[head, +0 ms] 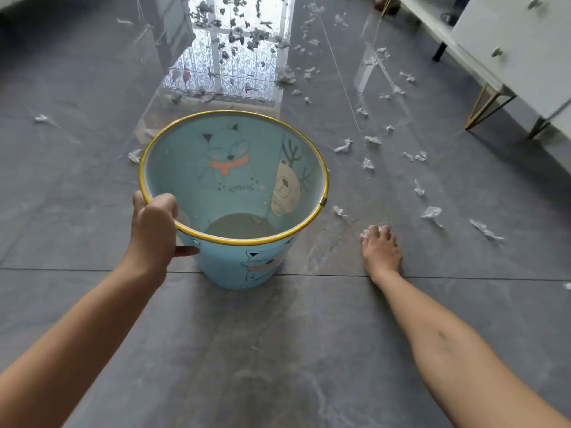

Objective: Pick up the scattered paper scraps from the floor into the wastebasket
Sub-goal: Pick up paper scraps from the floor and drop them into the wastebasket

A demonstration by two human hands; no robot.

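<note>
Left hand: fingers curled over the near-left part of the yellow rim of the wastebasket, thumb against the outer wall. It holds the basket in place on the floor.

Right hand: palm down on the floor, fingers bent around a white paper scrap that shows at the fingertips. The grip appears closed on it, though most of the scrap is hidden.

Key relation: the wastebasket stands to the left of the right hand, near it but not touching, with its mouth open upward. The held scrap must therefore travel left and up over the right side of the rim.

Remaining work: one loose scrap lies between the right hand and the basket. Other scraps lie farther right and ahead, toward the white cabinet. The right hand is nearer to nearly all of them. The task appears to be at an early stage.
</note>
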